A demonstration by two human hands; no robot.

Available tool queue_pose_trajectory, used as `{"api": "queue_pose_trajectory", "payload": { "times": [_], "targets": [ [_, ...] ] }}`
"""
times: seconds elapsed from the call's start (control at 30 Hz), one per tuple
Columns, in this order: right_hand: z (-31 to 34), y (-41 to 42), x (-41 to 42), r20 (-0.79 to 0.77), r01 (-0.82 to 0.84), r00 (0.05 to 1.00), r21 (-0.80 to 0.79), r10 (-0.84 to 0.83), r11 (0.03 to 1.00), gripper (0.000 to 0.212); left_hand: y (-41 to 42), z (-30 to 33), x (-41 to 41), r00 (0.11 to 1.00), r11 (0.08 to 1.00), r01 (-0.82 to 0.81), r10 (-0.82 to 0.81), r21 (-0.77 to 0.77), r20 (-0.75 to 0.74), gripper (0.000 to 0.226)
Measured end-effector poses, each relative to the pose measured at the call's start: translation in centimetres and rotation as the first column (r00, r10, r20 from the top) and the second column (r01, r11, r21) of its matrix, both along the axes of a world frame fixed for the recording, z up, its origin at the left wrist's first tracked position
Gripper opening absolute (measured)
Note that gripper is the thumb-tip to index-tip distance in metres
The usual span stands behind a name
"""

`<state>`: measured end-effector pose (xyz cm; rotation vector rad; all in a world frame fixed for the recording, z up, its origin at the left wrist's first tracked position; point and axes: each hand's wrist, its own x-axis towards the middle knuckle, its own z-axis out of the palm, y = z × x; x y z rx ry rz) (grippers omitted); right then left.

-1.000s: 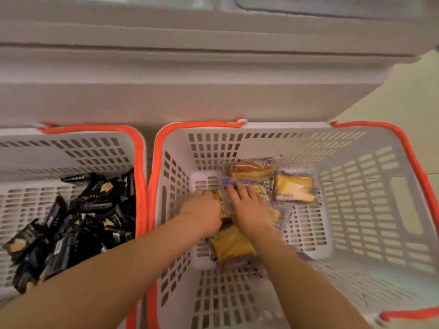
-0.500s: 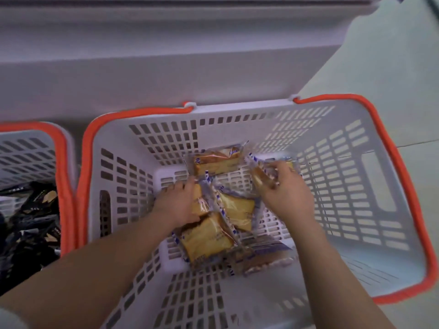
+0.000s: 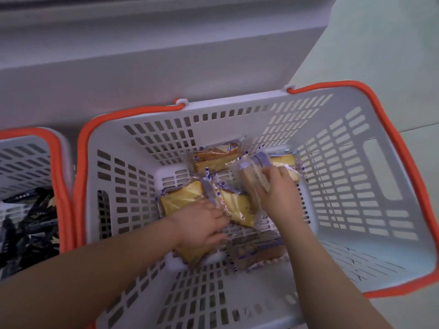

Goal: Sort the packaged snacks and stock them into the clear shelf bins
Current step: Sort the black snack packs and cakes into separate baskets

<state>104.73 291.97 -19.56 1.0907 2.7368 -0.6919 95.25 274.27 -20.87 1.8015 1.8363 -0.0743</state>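
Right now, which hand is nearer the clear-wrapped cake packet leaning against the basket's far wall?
Right. The right hand sits just right of and below the clear-wrapped cake packet; the left hand lies lower, toward the near side.

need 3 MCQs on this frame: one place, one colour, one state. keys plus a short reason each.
1. Where do the cake packets lie?
A. on the floor
B. in the bottom of the right basket
C. on the shelf

2. What colour is the basket's rim?
A. orange
B. green
C. blue

3. What is the right hand doing?
A. hanging idle
B. gripping the rim
C. gripping a packet

B: the packets lie on the basket's slotted bottom.
A: an orange band runs round the top edge.
C: its fingers curl round a clear wrapper.
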Motion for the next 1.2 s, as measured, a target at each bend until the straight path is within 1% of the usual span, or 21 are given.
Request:
{"api": "queue_pose_trajectory", "payload": {
  "times": [0.07,0.13,0.2,0.27,0.33,0.4,0.43,0.47,0.53,0.63,0.73,0.8,0.83,0.87,0.9,0.93,0.97,1.03,1.1,1.13,1.2],
  "targets": [
    [0.0,-1.7,-1.1,0.037,-0.248,0.969,0.051,0.246,0.968,0.026,-0.6,1.2,-1.4,0.996,0.993,-0.087,0.087,-0.081,-0.01,0.034],
    [-0.6,-4.1,-2.0,0.115,-0.507,0.854,-0.04,0.508,0.861,0.034,-1.1,2.3,-2.6,0.989,0.939,-0.149,0.135,-0.309,-0.068,0.03],
    [-1.7,-6.2,-2.6,0.175,-0.648,0.737,-0.089,0.653,0.756,0.048,-1.9,2.8,-3.4,0.985,0.855,-0.153,0.093,-0.495,-0.143,0.032],
    [-3.0,-7.2,-2.9,0.233,-0.674,0.712,-0.041,0.663,0.738,0.056,-2.4,3.1,-3.5,0.986,0.797,-0.151,0.074,-0.585,-0.153,0.033],
    [-4.2,-7.2,-2.8,0.287,-0.647,0.735,0.023,0.615,0.762,0.065,-2.4,3.0,-3.4,0.982,0.792,-0.178,0.104,-0.583,-0.159,0.033],
    [-5.2,-6.7,-2.2,0.362,-0.627,0.734,0.037,0.575,0.778,0.084,-1.9,2.8,-3.6,0.96,0.822,-0.276,0.207,-0.498,-0.189,0.032],
    [-5.7,-6.5,-1.9,0.4,-0.632,0.722,0.046,0.565,0.774,0.09,-1.5,2.6,-3.8,0.931,0.838,-0.362,0.305,-0.407,-0.2,0.03],
    [-6.1,-6.5,-1.7,0.431,-0.64,0.71,0.062,0.558,0.766,0.092,-1.1,2.3,-4.1,0.884,0.832,-0.466,0.426,-0.3,-0.19,0.029],
    [-6.7,-6.5,-1.8,0.459,-0.649,0.701,0.094,0.546,0.755,0.082,-0.4,1.3,-4.9,0.735,0.725,-0.677,0.674,-0.128,-0.071,0.036],
    [-6.4,-6.7,-2.3,0.441,-0.628,0.724,0.103,0.531,0.771,0.062,0.9,-0.1,-5.5,0.472,0.488,-0.868,0.868,-0.087,0.157,0.04],
    [-4.5,-4.8,-2.4,0.347,-0.517,0.802,-0.006,0.487,0.856,0.071,2.1,-1.1,-5.3,0.126,0.201,-0.968,0.905,-0.147,0.407,0.034],
    [-2.8,-2.3,-1.7,0.192,-0.358,0.894,-0.238,0.405,0.903,0.081,2.4,-1.5,-5.2,-0.106,0.036,-0.969,0.831,-0.243,0.546,0.035],
    [-1.8,-1.0,-1.3,0.113,-0.26,0.941,-0.368,0.32,0.893,0.08,2.5,-1.6,-5.3,-0.18,-0.004,-0.957,0.789,-0.289,0.587,0.038],
    [-0.9,0.2,-0.7,0.046,-0.165,0.976,-0.483,0.213,0.86,0.077,2.5,-1.7,-5.3,-0.206,0.003,-0.947,0.761,-0.321,0.615,0.042],
    [-0.2,1.2,-0.1,-0.01,-0.073,0.996,-0.591,0.083,0.803,0.071,2.6,-1.7,-5.3,-0.17,0.063,-0.942,0.755,-0.328,0.633,0.047],
    [0.2,2.0,0.5,-0.049,0.009,0.997,-0.694,-0.06,0.72,0.066,2.7,-1.6,-5.2,-0.076,0.166,-0.938,0.761,-0.306,0.645,0.051],
    [0.5,2.6,1.1,-0.065,0.076,0.978,-0.77,-0.196,0.633,0.064,2.7,-1.5,-5.1,0.062,0.286,-0.925,0.763,-0.25,0.643,0.051],
    [0.4,3.9,1.8,-0.04,0.2,0.911,-0.827,-0.41,0.525,0.06,2.9,-1.1,-4.6,0.369,0.519,-0.849,0.716,-0.098,0.592,0.05],
    [0.4,4.9,2.3,0.001,0.287,0.834,-0.854,-0.551,0.433,0.056,2.8,-0.9,-3.6,0.651,0.725,-0.688,0.597,0.031,0.469,0.05],
    [0.4,5.2,2.5,0.018,0.304,0.805,-0.871,-0.593,0.387,0.055,2.8,-0.9,-2.9,0.765,0.806,-0.585,0.515,0.083,0.387,0.049],
    [0.2,5.2,2.7,0.049,0.316,0.793,-0.885,-0.607,0.342,0.054,2.4,-1.1,-1.5,0.888,0.895,-0.42,0.371,0.149,0.273,0.044]
  ]
}}
